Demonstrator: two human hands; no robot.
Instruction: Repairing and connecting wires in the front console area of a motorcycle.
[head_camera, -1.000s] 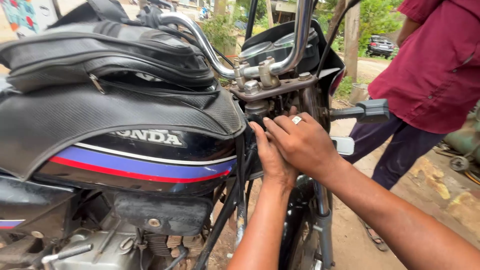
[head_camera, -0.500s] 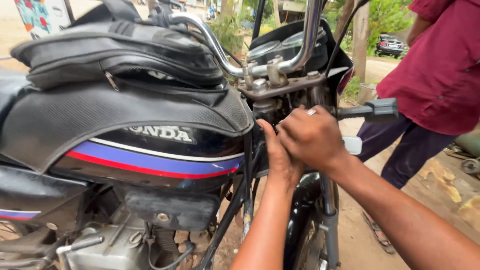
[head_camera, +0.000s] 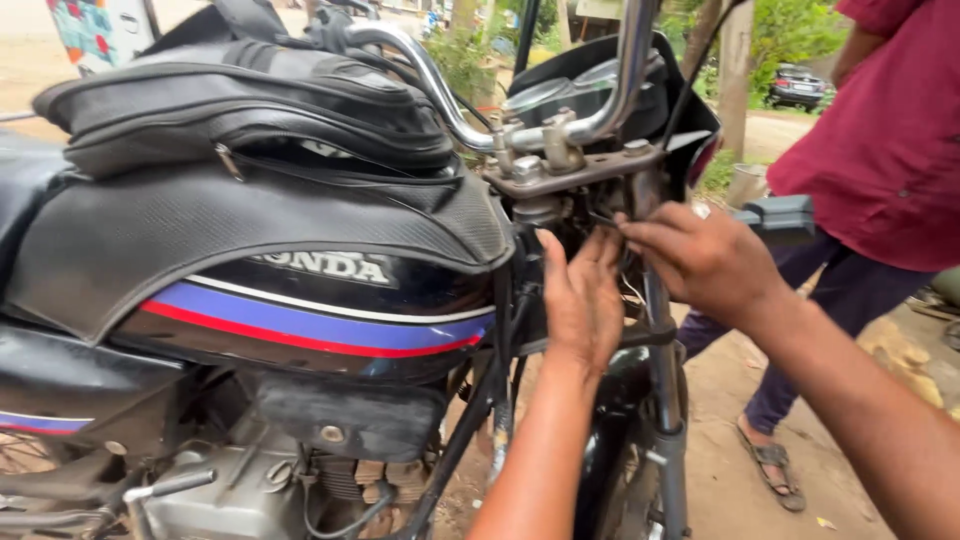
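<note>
A black motorcycle with a blue and red striped fuel tank (head_camera: 320, 310) stands in front of me. My left hand (head_camera: 580, 300) reaches up behind the steering head, fingers extended into the wiring below the top yoke (head_camera: 575, 170). My right hand (head_camera: 700, 260), wearing a ring, pinches something small and dark among the wires beside the right fork tube (head_camera: 660, 330). What the fingertips grip is too hidden to name. Chrome handlebars (head_camera: 440, 80) rise above both hands.
A black bag (head_camera: 240, 100) lies on the tank cover. A person in a maroon shirt (head_camera: 880, 140) and sandals stands at the right, next to the handlebar grip (head_camera: 780, 215). Engine (head_camera: 250, 480) sits low left. Dirt ground, trees and a parked car lie beyond.
My view has moved closer and shifted right. Both hands rose slightly toward the yoke; the left hand's fingers have stretched upward, the right hand has slid right along the fork.
</note>
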